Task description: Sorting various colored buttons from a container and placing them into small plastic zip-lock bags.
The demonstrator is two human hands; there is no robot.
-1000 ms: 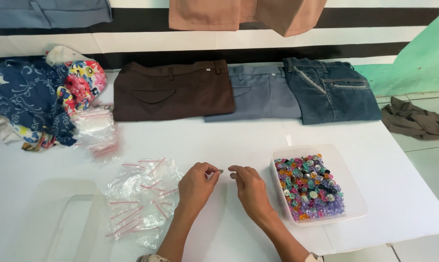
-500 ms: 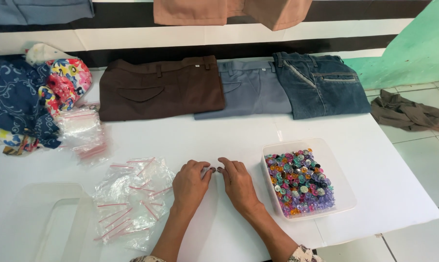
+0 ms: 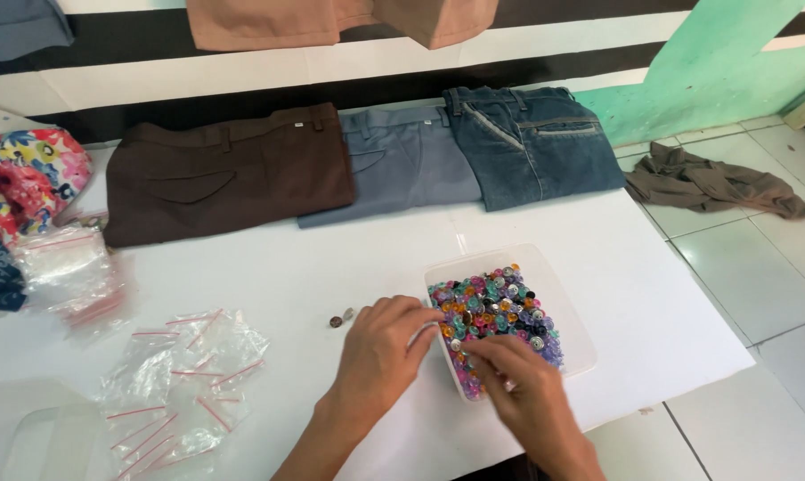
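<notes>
Two bare forearms — no sleeves, rings or watch — left grip [image 3: 380, 352], right grip [image 3: 527, 392].

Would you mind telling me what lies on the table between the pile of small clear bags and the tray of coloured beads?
In the head view, two small dark beads lie on the white table there, and the left hand rests at the tray edge.

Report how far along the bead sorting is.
Done so far: only two small beads lie out on the white table. In hand: the left hand steadies the clear tray's edge while the right hand picks among the coloured beads. Left: the tray looks nearly full, and the zip bags look empty.
</notes>
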